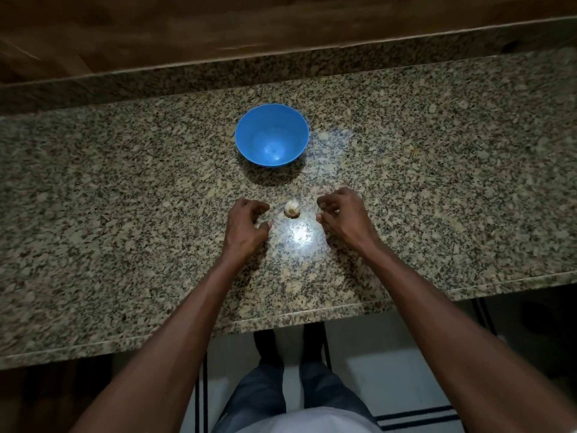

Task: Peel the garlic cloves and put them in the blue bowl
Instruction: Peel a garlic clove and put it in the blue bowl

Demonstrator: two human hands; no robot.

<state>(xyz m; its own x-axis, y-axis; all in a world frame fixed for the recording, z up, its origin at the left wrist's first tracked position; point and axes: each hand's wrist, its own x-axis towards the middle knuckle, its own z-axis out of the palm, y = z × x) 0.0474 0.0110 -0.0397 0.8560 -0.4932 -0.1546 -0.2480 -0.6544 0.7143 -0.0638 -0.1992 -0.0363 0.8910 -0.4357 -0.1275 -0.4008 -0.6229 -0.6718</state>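
Note:
A small whole garlic bulb (292, 209) in its papery skin lies on the granite counter (125, 214). Beyond it stands the blue bowl (272, 135), with nothing inside. My left hand (248, 226) hovers just left of the bulb with its fingers loosely curled, holding nothing and not touching it. My right hand (340, 214) hovers just right of the bulb in the same loose curl, also apart from it.
The counter ends in a front edge (281, 317) close to my body, and a raised granite strip with a wooden wall (281, 26) behind it runs along the back. A bright light spot glares on the stone just in front of the bulb.

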